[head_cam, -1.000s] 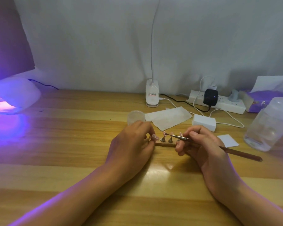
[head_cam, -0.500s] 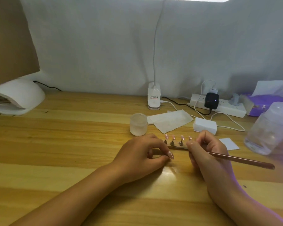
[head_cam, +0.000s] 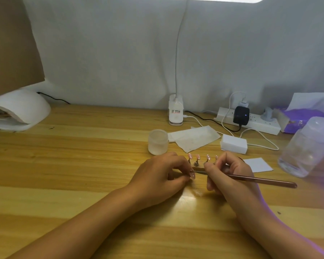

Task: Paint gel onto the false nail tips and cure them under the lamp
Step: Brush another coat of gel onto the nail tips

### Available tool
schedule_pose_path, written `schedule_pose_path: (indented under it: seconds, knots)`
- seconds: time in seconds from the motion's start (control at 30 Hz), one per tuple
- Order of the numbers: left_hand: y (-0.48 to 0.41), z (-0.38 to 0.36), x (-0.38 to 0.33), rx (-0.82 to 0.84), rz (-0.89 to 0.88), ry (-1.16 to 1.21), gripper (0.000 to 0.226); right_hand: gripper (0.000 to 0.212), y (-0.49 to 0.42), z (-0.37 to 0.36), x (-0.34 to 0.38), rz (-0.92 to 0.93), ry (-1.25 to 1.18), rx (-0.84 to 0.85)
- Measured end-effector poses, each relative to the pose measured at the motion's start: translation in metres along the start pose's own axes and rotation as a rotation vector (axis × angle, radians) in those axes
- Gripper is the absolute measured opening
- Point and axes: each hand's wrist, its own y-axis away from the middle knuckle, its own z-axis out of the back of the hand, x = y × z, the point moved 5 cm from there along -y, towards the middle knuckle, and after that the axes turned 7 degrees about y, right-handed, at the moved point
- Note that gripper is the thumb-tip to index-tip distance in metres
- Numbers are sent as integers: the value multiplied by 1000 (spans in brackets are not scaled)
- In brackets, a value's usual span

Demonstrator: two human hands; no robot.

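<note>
Right hand (head_cam: 232, 174) clamped on brush (head_cam: 260, 181); left hand (head_cam: 161, 178) curled at its tip, hold unclear. False nail tips (head_cam: 197, 157) on stand (head_cam: 198, 168) at twelve o'clock of both; lamp (head_cam: 21, 111) far at ten. Likely hazard: a knuckle nudging the stand, smearing gel.

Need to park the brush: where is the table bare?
Bare table runs between the curing lamp and the frosted jar, left of the left hand. Crowded on the right: wipes, white block, power strip, clear container.
</note>
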Motion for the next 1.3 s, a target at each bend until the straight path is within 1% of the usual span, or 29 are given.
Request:
schedule_pose_path:
  seconds: [0.3,0.53,0.67,0.77,0.87,1.03,1.17,1.3]
  knots:
    - [-1,0,0,7,4,12,10,17,-2,0,-2,-4,80,12]
    - [-2,0,4,7,29,52,8,21,-3,5,-3,-30,-88,-70]
    - [-2,1,3,9,36,55,9,22,-3,0,0,-21,-59,-9]
    - [-2,2,3,8,40,45,13,18,-4,-3,-1,-13,-5,38]
    - [-2,2,2,12,34,46,16,16,-5,0,-5,-16,2,9]
    - [-2,1,3,11,29,60,9,20,-5,4,-3,14,-88,-65]
    - [-2,0,5,-5,31,37,10,18,-5,-2,-2,12,-71,24]
    - [-2,0,5,-7,27,36,10,17,-4,-2,-4,14,-10,39]
